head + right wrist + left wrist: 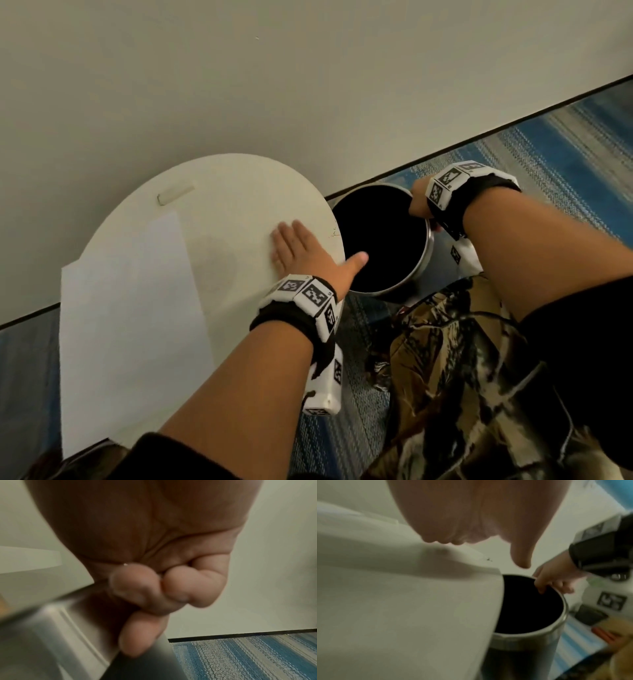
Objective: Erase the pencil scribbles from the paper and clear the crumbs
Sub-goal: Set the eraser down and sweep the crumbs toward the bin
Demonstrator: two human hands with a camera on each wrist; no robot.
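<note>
On the round cream-white tabletop (219, 192), against a pale wall: a white sheet of paper (133, 308) lies flat over the left half, its near corner overhanging the edge. No pencil marks can be made out on it from the head view. A small whitish oblong eraser (175, 194) sits apart from the sheet, toward the back of the top.

Left hand (301, 250) rests palm-down on bare tabletop right of the paper, fingers straight and together, holding nothing; thumb sticks out past the right edge, over the bin mouth. Left wrist view: a few tiny dark crumbs (488, 559) at the table's rim, just beyond the hand.

A cylindrical brushed-metal waste bin (426, 255) with black interior sits tucked against the table's right edge, its rim below the tabletop. Whether it is lifted off the floor cannot be told.

Right hand (418, 204) grips the bin's far rim. Right wrist view: fingers (137, 588) curled tight on the outer metal wall. Left wrist view: the thumb hooks inside the rim.

Blue-and-grey striped carpet (561, 150) underneath; camouflage-patterned fabric (455, 377) near the right forearm. Both wrists carry black straps with white marker blocks.
</note>
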